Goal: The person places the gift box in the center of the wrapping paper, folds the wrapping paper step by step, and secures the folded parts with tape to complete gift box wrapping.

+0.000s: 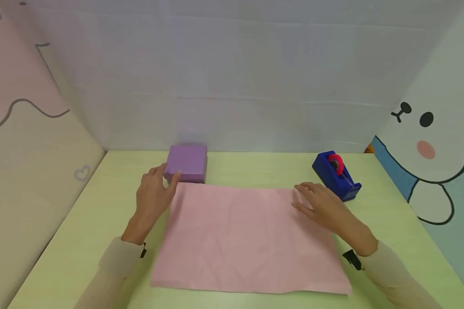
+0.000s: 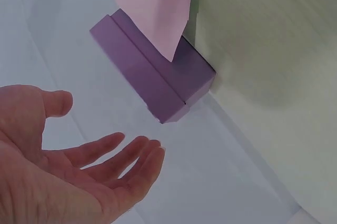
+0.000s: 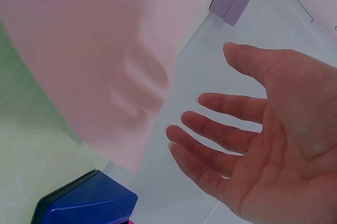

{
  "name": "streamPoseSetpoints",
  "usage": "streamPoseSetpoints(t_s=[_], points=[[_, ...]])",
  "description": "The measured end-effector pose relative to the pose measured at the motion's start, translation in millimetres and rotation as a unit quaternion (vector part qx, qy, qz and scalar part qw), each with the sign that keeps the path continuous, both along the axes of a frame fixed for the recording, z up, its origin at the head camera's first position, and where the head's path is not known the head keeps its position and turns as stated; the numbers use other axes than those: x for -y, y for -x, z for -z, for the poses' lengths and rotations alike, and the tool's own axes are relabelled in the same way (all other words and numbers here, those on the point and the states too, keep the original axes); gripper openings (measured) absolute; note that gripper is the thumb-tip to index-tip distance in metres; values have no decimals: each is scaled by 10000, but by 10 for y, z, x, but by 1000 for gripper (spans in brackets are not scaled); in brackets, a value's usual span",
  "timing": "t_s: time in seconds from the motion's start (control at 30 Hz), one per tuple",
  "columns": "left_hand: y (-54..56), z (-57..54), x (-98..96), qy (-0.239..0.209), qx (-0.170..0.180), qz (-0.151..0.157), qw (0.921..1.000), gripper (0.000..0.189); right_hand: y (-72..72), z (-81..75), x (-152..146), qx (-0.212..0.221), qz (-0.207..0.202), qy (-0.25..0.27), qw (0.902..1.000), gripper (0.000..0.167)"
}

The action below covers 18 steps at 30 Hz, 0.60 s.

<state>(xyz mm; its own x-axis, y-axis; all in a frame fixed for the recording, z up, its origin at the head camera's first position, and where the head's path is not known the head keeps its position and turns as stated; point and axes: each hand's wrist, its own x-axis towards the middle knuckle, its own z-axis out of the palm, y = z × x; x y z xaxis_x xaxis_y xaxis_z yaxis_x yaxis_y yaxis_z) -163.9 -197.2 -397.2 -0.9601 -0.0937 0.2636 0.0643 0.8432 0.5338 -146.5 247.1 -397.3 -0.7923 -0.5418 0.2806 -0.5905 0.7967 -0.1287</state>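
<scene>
A sheet of pink paper (image 1: 251, 240) lies flat on the table, lightly creased. My left hand (image 1: 152, 195) hovers by its far left corner, close to a lidded purple box (image 1: 187, 161). In the left wrist view that hand (image 2: 100, 166) has spread, relaxed fingers, and a gap shows between them and the box (image 2: 142, 66). Over the paper's far right corner is my right hand (image 1: 321, 206), its fingers loosely extended. The right wrist view shows this hand (image 3: 253, 134) holding nothing, apart from the paper (image 3: 95, 50).
A blue tape dispenser (image 1: 336, 176) with a red-cored roll stands at the back right, just beyond the right hand. Behind the pale table (image 1: 81, 240) rises a white sheet-covered wall (image 1: 232, 86). Cartoon-printed panels (image 1: 429, 171) border the sides.
</scene>
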Motion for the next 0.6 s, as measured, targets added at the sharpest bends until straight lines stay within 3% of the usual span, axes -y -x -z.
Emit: streamPoseSetpoints(t_s=[0.27, 0.6], points=[[171, 19, 4, -224, 52, -263, 9994, 63, -16, 67, 91, 191, -136, -117, 9997, 48], [356, 65, 26, -541, 492, -468, 9962, 69, -52, 130, 173, 339, -320, -169, 9988, 48]])
